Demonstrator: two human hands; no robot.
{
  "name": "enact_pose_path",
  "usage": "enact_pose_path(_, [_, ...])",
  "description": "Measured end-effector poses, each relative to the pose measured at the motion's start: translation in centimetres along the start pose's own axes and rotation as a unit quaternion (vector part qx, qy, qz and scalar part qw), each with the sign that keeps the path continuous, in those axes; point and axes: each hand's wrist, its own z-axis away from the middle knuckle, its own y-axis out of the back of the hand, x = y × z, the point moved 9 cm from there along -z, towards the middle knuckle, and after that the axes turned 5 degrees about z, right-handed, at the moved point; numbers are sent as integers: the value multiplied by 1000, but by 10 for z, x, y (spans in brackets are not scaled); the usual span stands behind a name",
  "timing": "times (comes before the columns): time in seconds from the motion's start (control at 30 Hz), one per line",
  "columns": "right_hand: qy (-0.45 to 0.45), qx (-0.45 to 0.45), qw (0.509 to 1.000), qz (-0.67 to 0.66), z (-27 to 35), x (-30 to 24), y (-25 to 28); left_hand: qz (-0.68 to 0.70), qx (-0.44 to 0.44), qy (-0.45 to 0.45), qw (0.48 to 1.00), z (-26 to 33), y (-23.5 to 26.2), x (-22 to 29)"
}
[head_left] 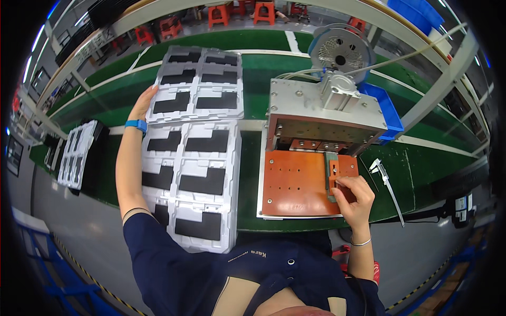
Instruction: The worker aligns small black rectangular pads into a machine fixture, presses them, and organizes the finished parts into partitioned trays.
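Note:
My left hand (141,104) grips the left edge of the far white plastic tray (194,117); its fingertips are partly hidden by the rim. Black flat L-shaped pieces (171,102) lie in that tray's pockets. My right hand (357,197) is over the orange base plate (295,197) of a metal press (327,108). Its thumb and index finger are pinched together at the narrow green-and-orange block (334,167) on the plate. Whatever sits between those fingertips is too small to make out.
Nearer me, a stack of white trays (232,184) holds more black pieces. Calipers (387,187) lie right of the press on the green table. Behind the press are a reel (341,45) and a blue bin (387,110). Another tray stack (78,152) stands far left.

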Motion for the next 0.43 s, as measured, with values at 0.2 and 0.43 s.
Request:
enact_pose_path(0.2, [15, -12, 1000, 15, 4, -12, -4, -59, 9, 39, 997, -30, 33, -29])
enact_pose_path(0.43, [14, -31, 999, 23, 12, -21, 5, -215, 56, 89, 971, -38, 75, -46])
